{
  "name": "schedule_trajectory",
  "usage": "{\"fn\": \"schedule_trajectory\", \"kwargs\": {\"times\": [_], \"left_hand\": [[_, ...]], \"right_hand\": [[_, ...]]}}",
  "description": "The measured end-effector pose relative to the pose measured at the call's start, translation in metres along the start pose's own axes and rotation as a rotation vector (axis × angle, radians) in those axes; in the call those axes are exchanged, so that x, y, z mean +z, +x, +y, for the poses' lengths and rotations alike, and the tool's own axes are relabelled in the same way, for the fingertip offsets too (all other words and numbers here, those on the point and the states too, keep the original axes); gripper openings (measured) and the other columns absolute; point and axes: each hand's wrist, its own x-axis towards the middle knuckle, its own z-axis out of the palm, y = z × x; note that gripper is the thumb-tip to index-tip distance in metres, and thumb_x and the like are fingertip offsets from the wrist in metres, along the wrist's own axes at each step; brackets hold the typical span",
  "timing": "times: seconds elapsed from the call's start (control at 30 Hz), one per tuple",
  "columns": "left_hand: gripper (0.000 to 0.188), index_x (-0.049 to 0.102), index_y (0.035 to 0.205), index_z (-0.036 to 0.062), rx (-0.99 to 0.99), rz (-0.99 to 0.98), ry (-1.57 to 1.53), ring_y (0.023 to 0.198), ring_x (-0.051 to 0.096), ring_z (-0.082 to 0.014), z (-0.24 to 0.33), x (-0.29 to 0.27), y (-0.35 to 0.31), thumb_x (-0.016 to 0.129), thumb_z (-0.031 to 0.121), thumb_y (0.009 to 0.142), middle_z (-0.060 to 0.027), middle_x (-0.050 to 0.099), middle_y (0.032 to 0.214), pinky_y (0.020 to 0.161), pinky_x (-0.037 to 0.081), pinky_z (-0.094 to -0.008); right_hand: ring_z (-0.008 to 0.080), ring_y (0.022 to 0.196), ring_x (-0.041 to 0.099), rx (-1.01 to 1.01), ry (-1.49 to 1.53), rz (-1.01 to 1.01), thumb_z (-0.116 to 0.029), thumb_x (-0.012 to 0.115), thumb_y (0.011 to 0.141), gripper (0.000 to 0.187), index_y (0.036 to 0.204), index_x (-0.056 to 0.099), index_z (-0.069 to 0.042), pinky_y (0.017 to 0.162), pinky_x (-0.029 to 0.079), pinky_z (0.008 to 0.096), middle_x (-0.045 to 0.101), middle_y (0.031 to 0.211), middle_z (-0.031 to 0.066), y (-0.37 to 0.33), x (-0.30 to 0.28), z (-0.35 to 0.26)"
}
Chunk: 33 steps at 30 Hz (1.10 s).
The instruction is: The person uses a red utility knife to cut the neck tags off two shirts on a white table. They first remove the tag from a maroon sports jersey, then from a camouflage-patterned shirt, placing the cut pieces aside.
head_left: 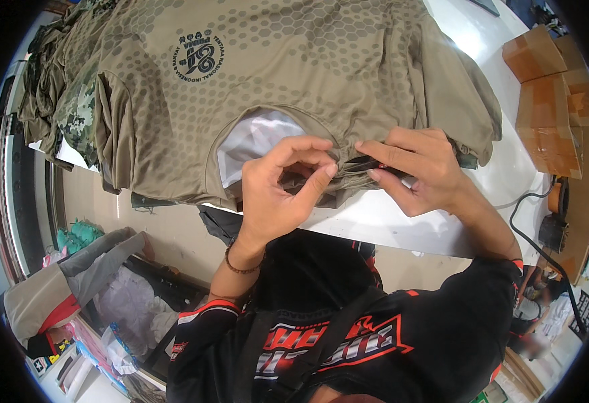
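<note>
An olive-tan shirt [173, 127] with a hexagon pattern and a dark round print lies spread over a white table, its neck opening toward me. Pale shiny lining [257, 138] shows inside the collar. My left hand [277, 185] pinches the shirt's fabric beside the neck opening, thumb and forefinger together. My right hand [418, 168] grips the same gathered area just to the right, and a small dark, partly red object shows between its fingers, too hidden to name. Folds of cloth bunch between the two hands.
More camouflage and olive garments [42, 101] are heaped at the far left. Cardboard boxes [543, 94] stand at the right beyond the white table [502, 201], with a black cable [543, 252] hanging near its edge. A bin of cloth [130, 302] sits at lower left.
</note>
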Motion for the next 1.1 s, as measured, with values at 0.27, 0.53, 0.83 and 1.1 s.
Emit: {"fn": "schedule_trajectory", "kwargs": {"times": [0.27,0.53,0.83,1.1], "left_hand": [[0.027,0.068,0.113,-0.0023,0.014,-0.003,-0.031,0.076,0.069,-0.0071,0.0001,-0.0004,0.0015,0.076,-0.001,0.088,-0.0073,0.077,0.088,0.069,0.055,-0.0212],[0.031,0.063,0.117,-0.0052,0.001,-0.045,-0.032,0.081,0.067,-0.0085,0.0028,-0.0022,0.0011,0.075,-0.008,0.088,-0.0094,0.075,0.092,0.072,0.052,-0.0218],[0.027,0.068,0.111,-0.0031,0.003,0.021,-0.038,0.078,0.069,-0.0071,-0.0003,0.0008,0.001,0.077,-0.002,0.086,-0.0077,0.077,0.087,0.07,0.055,-0.0208],[0.025,0.076,0.099,0.0013,0.129,0.044,0.151,0.075,0.071,-0.0105,0.0004,0.0055,0.0005,0.086,0.004,0.076,-0.0078,0.077,0.088,0.065,0.055,-0.0237]], "right_hand": [[0.0206,0.053,0.053,0.031,-0.003,-0.002,-0.006,0.079,0.072,0.042,0.114,0.075,-0.005,0.045,0.041,0.0324,0.056,0.071,0.0046,0.0004,0.0006,-0.0003],[0.0211,0.053,0.054,0.033,-0.002,-0.014,-0.006,0.079,0.073,0.039,0.112,0.074,-0.005,0.045,0.041,0.0322,0.056,0.071,0.0046,0.0009,-0.0014,0.0],[0.0205,0.053,0.055,0.047,-0.018,0.054,-0.008,0.08,0.076,0.036,0.111,0.074,-0.003,0.046,0.042,0.0319,0.058,0.072,0.0051,0.0003,0.0039,-0.0001],[0.0213,0.053,0.056,0.048,0.029,0.067,-0.008,0.08,0.077,0.034,0.11,0.074,-0.002,0.046,0.043,0.0321,0.06,0.072,0.0061,0.0003,0.0044,0.0014]]}}
